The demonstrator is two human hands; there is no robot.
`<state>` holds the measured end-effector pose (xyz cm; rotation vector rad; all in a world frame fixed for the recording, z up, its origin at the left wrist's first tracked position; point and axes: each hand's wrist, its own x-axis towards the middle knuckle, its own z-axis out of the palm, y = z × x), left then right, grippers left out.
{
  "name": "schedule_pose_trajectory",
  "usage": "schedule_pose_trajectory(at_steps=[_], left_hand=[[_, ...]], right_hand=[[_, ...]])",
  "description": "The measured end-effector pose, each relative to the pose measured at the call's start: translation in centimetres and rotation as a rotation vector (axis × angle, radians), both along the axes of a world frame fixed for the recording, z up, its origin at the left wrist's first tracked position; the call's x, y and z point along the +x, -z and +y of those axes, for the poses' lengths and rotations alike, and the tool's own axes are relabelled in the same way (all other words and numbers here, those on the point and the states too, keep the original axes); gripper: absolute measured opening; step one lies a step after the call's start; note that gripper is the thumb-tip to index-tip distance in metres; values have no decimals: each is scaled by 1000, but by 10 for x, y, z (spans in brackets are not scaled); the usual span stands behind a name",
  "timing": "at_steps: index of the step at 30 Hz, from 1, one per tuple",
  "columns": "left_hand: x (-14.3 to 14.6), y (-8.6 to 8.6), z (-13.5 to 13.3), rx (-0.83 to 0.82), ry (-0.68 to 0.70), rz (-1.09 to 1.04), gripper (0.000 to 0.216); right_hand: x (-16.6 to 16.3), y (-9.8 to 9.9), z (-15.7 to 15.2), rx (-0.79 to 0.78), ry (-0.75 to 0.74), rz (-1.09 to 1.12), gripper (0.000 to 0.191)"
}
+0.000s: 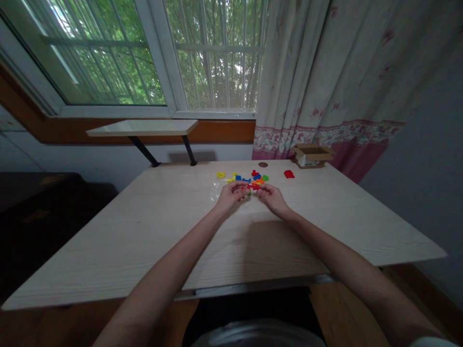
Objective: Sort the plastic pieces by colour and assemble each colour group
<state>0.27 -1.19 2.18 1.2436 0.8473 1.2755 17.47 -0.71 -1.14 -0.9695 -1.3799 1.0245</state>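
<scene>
- My left hand (229,196) and right hand (274,199) pinch what looks like a red plastic piece (253,186), mostly hidden by my fingers (240,190).
- Loose multicoloured plastic pieces (250,177) lie just ahead on the pale wooden desk (144,231).

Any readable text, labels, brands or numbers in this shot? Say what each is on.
Nothing readable: any print on the small cardboard box is too small and blurred to read, and the coloured plastic pieces on the pale wood-grain table show no legible marks.
</scene>
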Motion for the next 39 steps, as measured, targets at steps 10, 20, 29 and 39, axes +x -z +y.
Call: schedule_pose_trajectory(at_steps=[10,20,29,39], left_hand=[[0,2,3,-31,-24,-45,37],[0,1,2,-32,-4,-41,37],[1,-1,-1,-21,1,-21,36],[1,1,0,-29,-18,-24,36]], right_hand=[[-3,1,1,-44,-5,64,43],[-5,0,-1,-63,-9,97,46],[-6,4,-1,-113,-66,132,44],[-7,-2,-7,-151,-110,208,38]])
